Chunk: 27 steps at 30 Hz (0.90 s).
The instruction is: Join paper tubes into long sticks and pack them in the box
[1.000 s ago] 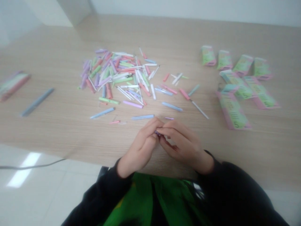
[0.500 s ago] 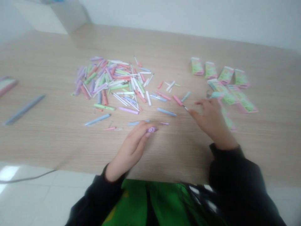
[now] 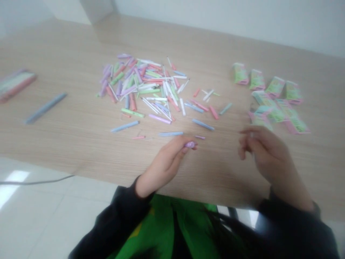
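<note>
My left hand (image 3: 165, 163) rests on the wooden table (image 3: 81, 144) near its front edge, fingers closed on a short purple pen part (image 3: 190, 144). My right hand (image 3: 265, 153) hovers to the right, apart from the left. Its fingers are curled and pinched together, and blur hides what they hold, if anything. Beyond both hands lies a loose heap of pastel pen barrels, caps and white refills (image 3: 145, 84). Single pieces lie closer, among them a blue barrel (image 3: 170, 133) and a pink cap (image 3: 214, 112).
Several green and pink small boxes (image 3: 269, 97) lie at the right, just beyond my right hand. A whole blue pen (image 3: 45, 108) and a flat pink box (image 3: 16, 84) lie far left. A grey cable (image 3: 35, 181) runs over the white floor below the table edge.
My hands were joined on the purple part, then parted. The right hand reached out to a thin refill near the pink cap and has drawn back with fingers pinched. The left stayed put.
</note>
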{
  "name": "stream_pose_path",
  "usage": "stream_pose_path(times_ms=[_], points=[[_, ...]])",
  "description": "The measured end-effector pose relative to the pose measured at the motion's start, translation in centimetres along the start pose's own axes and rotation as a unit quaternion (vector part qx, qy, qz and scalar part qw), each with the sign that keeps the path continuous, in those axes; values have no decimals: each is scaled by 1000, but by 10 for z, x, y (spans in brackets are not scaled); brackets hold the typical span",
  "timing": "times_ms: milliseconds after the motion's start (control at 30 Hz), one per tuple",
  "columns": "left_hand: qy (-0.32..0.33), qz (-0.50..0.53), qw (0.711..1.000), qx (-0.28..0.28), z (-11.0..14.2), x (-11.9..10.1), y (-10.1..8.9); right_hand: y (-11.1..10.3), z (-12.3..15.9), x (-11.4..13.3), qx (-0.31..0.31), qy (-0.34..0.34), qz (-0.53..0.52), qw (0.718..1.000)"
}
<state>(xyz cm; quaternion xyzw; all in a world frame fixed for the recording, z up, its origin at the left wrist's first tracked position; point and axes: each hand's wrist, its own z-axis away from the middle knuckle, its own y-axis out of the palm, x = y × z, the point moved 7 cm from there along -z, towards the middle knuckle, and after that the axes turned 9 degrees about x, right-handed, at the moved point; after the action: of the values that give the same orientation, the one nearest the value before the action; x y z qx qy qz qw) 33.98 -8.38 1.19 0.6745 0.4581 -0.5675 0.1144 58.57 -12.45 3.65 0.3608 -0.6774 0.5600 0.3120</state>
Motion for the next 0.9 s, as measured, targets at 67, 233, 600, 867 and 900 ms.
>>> stream_pose_path(times_ms=[67,233,600,867,900], points=[[9,-2,1000,4,0,0,0,5,9,33,-1,-30,-141,990],[24,-8,1000,16,2,-1,0,20,16,80,-13,-103,-246,964],[25,-9,999,42,3,-4,3,63,17,87,-24,-109,-196,974],[17,-13,999,50,3,-3,4,72,10,96,8,-134,-56,989],[17,-16,999,48,3,-3,4,72,10,96,7,-136,-48,990]])
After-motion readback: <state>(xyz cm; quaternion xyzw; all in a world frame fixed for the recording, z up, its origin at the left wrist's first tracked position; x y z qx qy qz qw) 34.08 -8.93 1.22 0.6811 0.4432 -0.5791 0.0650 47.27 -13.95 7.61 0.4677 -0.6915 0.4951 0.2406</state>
